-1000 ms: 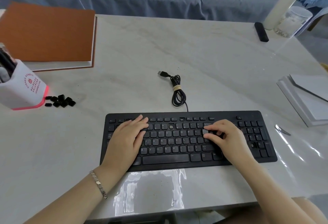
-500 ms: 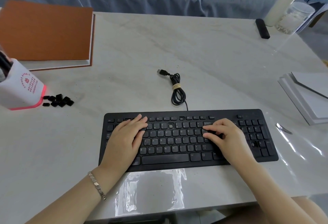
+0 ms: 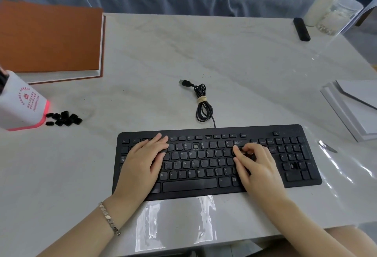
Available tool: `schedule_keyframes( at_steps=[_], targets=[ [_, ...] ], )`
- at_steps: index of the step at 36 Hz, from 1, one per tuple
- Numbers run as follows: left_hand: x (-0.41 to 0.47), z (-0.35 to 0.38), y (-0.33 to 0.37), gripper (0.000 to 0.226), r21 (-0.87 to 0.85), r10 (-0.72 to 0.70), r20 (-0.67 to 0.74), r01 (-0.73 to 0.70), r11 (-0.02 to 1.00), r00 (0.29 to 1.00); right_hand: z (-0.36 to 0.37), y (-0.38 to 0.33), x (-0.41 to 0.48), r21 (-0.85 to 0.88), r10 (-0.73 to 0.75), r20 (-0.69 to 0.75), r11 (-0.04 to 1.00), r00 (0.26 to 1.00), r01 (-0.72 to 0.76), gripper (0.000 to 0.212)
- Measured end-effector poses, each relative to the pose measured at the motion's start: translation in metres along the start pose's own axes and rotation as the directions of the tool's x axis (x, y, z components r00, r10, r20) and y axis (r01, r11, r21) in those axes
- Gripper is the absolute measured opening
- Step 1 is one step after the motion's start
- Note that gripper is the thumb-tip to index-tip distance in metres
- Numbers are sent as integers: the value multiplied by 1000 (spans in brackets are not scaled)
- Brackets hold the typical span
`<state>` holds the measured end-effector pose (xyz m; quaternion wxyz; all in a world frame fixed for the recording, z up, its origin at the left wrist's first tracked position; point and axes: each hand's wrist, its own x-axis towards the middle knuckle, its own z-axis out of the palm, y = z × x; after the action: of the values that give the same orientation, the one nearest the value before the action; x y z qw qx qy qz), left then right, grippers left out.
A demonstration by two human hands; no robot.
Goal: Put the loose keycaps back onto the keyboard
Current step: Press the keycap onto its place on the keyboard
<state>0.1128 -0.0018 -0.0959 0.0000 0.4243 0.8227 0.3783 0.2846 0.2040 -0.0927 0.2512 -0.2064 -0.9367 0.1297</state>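
Head view: the left hand [image 3: 142, 161] lies flat, fingers straight, steadying the keyboard [image 3: 204, 183]. The right hand [image 3: 255, 165] pinches a keycap [image 3: 237, 151] right of centre, apparently seating it. The next move likely calls for another from the loose keycaps [image 3: 64, 118] at middle left.

a brown notebook [image 3: 49, 36] lies far left on the marble table [image 3: 224, 63]; a white bottle [image 3: 324, 0] and clear jar [image 3: 338, 16] stand far right.

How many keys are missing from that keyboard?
3 gaps show on the keyboard: a function-row gap, a number-row gap and a number-pad gap. The left hand and right hand cover other keys, so more may be hidden.
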Motion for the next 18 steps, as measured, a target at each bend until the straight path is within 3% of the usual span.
schedule_keyframes(
  at_steps=[9,14,18],
  targets=[
    [1,-2,6,26,-19,-40,-7,40,999,999,0,-1,-3,-100,-16,-30,995,999,13,33],
    [0,-9,7,21,-128,-155,-70,145,981,985,1,-9,3,-37,47,-35,998,998,-49,34],
    [1,-22,3,19,-104,-238,-149,224,969,960,8,-23,19,81,114,-21,990,993,-112,30]
  ],
)
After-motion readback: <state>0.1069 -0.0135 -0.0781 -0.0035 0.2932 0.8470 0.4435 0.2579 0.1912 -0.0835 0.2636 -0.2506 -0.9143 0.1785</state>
